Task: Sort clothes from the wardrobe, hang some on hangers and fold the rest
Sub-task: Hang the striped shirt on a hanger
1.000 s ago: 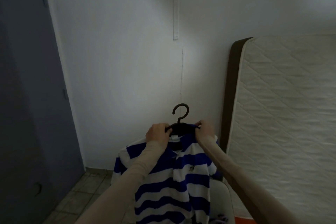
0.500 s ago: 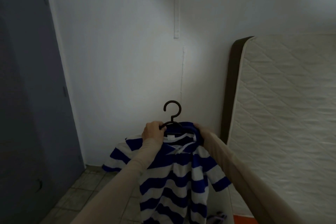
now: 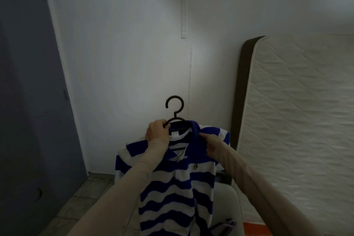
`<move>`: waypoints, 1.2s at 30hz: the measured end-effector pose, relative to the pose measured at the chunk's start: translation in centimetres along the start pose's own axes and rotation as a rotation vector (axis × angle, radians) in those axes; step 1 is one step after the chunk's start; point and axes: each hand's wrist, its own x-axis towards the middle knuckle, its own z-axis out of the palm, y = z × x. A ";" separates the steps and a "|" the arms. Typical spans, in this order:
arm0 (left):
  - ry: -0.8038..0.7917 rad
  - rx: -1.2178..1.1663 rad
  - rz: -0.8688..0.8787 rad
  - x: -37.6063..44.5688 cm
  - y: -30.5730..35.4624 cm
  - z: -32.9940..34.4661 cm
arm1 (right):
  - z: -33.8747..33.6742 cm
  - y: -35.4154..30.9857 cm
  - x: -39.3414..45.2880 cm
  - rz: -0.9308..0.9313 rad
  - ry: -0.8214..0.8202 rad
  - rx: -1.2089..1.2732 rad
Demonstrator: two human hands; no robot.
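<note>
- Since a second ago, my right hand (image 3: 213, 144) has dropped from the hanger's shoulder to the shirt's blue collar, and the hook has swung to open leftward.
- Nearest me, my two beige-sleeved forearms reach up and forward; the blue-and-white striped polo shirt (image 3: 172, 191) hangs between them, held up in the air in front of me.
- My left hand (image 3: 157, 133) is closed around the left arm of the black plastic hanger (image 3: 174, 111); my right hand pinches the collar fold.
- I judge the shirt is now seated on the hanger and I am only straightening the collar, so this hanging step is nearly done.
- Its long axis runs vertically, collar up and hem down, front facing me.
- Beyond stand the white wall (image 3: 124, 53), a quilted cream mattress (image 3: 297, 120) leaning at right, and a grey-blue wardrobe door (image 3: 28, 101) at left.
</note>
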 end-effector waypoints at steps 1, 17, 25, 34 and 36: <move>-0.014 -0.005 0.004 0.0 -0.1 0.0 | -0.2 0.1 0.0 -0.022 0.002 0.005; -0.201 -0.241 0.303 0.1 0.0 0.9 | -2.2 -3.6 0.3 -0.601 0.173 -1.242; -0.137 0.176 0.406 1.0 -0.8 -0.3 | -1.7 -5.7 -0.4 -0.305 -0.312 -1.287; -0.130 -0.158 0.318 0.8 0.0 -0.3 | 1.8 -2.8 -0.9 -0.147 -0.219 -1.003; -0.131 -0.218 0.266 0.9 -0.2 -0.5 | 2.2 -2.6 -0.9 -0.085 -0.199 -0.835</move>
